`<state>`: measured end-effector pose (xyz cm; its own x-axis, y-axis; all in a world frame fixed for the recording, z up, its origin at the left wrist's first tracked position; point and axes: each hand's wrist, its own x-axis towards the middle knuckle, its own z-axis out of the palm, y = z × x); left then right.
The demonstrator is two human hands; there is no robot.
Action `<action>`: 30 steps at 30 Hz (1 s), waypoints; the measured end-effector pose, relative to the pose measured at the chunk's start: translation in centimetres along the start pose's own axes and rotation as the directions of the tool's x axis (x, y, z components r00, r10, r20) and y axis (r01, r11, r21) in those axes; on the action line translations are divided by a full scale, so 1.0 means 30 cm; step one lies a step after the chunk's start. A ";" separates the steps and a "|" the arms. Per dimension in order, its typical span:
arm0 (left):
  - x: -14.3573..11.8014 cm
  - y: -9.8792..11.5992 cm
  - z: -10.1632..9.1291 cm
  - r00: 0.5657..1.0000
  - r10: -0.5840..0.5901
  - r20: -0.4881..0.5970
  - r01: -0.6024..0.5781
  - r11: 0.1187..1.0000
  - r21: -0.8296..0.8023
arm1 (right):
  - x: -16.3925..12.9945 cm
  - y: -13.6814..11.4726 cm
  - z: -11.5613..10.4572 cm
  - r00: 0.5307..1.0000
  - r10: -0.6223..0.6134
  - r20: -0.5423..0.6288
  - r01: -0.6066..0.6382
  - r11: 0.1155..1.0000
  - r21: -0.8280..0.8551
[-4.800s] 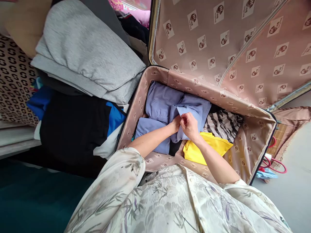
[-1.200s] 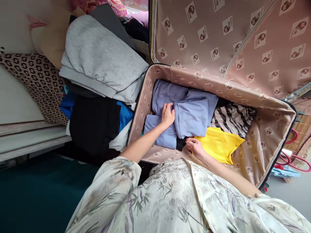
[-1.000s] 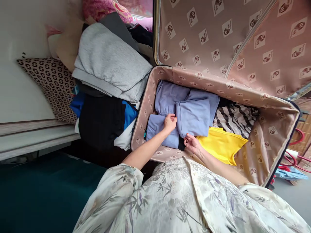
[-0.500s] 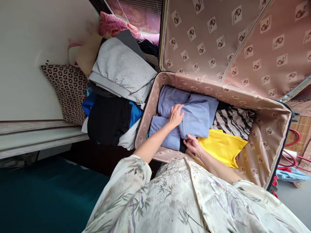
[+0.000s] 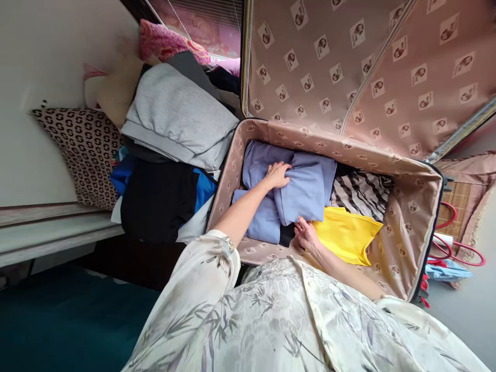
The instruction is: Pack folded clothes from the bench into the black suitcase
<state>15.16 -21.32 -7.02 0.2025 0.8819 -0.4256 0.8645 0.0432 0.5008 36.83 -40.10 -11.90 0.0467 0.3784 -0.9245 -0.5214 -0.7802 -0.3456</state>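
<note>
In the open suitcase (image 5: 422, 194), a folded periwinkle-blue garment (image 5: 303, 194) lies on other blue folded clothes. My left hand (image 5: 277, 174) is at its far left corner, fingers and thumb closed on the cloth. Below, my right hand (image 5: 306, 235) pinches the near edge, palm turned partly upward. More folded blue cloth (image 5: 263, 225) lies to the left under the garment. A yellow garment (image 5: 344, 232) is just right of my right hand, and a black-and-white striped cloth (image 5: 362, 194) lies beyond it. A bit of black fabric (image 5: 287, 235) shows between the blue pieces.
The raised suitcase lid (image 5: 310, 67) stands at the back. Left of the case are a folded grey garment (image 5: 178, 108), a black garment (image 5: 158, 201) and a patterned cushion (image 5: 85, 150). Red-pink looped handles (image 5: 468, 253) lie right of the suitcase.
The camera view has turned slightly right. The folded blue garment's left edge has shifted a little left over the lower cloth, with both hands still at it.
</note>
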 end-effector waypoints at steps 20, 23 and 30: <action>-0.424 0.018 0.126 0.886 -0.094 0.454 0.453 0.385 -0.804 | -0.159 -0.300 -0.231 0.886 -0.346 0.310 0.464 0.676 -0.572; -0.499 0.049 0.301 0.751 -0.317 0.579 0.658 0.424 -0.622 | -0.103 -0.310 -0.279 0.894 -0.275 0.354 0.449 0.563 -0.694; -0.494 0.058 0.410 0.695 -0.453 0.558 0.715 0.518 -0.470 | -0.047 -0.215 -0.306 0.958 -0.176 0.228 0.287 0.659 -0.695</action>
<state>19.32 -40.10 -9.09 0.0055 0.3316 -0.9434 0.3765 0.8733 0.3091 47.96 -40.18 -9.86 -0.0574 0.6134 -0.7877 0.2617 -0.7521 -0.6048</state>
